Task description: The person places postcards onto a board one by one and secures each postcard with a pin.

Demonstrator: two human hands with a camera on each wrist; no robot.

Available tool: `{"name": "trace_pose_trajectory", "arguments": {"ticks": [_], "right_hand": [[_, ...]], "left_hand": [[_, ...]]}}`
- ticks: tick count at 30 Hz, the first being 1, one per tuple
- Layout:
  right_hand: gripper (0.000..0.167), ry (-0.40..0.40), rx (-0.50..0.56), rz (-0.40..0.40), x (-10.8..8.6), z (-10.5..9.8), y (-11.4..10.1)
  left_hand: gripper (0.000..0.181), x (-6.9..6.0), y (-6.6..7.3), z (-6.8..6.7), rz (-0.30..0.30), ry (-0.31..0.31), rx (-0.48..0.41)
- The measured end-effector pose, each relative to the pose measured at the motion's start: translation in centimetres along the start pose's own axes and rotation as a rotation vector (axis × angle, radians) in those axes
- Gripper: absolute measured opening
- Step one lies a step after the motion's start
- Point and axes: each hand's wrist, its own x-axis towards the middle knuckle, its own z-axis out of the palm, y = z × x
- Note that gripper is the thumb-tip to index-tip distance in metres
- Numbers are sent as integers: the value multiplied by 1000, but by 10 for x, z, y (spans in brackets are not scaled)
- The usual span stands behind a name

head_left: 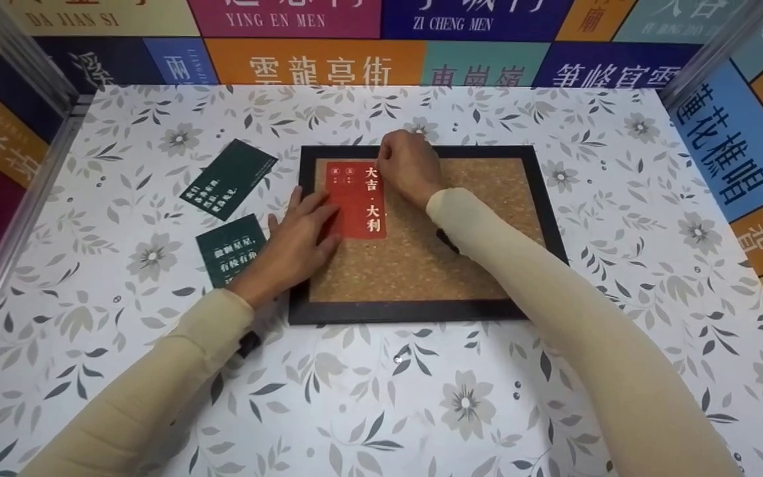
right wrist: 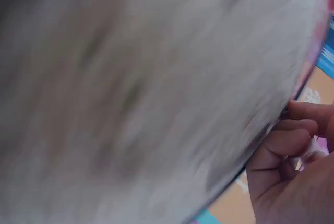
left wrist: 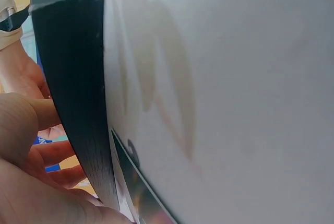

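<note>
A red card (head_left: 355,209) with white characters lies on the upper left of a black-framed cork board (head_left: 414,271). My left hand (head_left: 299,242) has its fingers spread, their tips on the card's left side, over the frame's left edge. At the card's upper right corner is my right hand (head_left: 411,162), its fingers curled and the tips bunched low. The right wrist view shows the right hand (right wrist: 292,156) with bent fingers; whether they pinch something small is hidden. In the left wrist view, the left hand (left wrist: 31,166) is beside the dark frame (left wrist: 73,72).
Two dark green cards with white characters, one upper (head_left: 229,179) and one lower (head_left: 228,248), lie left of the board. The lower one is partly under my left hand and forearm. A floral cloth (head_left: 381,397) covers the table, with colourful lettered panels (head_left: 315,63) behind and at both sides.
</note>
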Motion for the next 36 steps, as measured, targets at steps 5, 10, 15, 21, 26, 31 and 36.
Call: {"name": "trace_pose_trajectory", "arguments": {"ticks": [5,10,15,21,26,31,36], "right_hand": [[19,-36,-139,-141,-3,1,7],[21,-48,-174,-231,-6,-3,13],[24,-33,-207,-290,-4,-5,16],[24,-69,-142,-293,-2,-8,25],[22,-121,-19,-274,1,-11,32],[21,-134,36,-283,2,-13,35],[22,-129,54,-287,2,-15,34]], "left_hand": [[63,-1,-1,0,-1,-5,8],[62,1,-3,0,16,7,13],[62,0,-3,0,11,8,16],[63,-1,-3,-1,0,-11,20],[63,-4,-4,-2,1,-3,-5],[58,-9,-6,-5,12,44,-20],[56,-16,-5,-12,18,101,-29]]}}
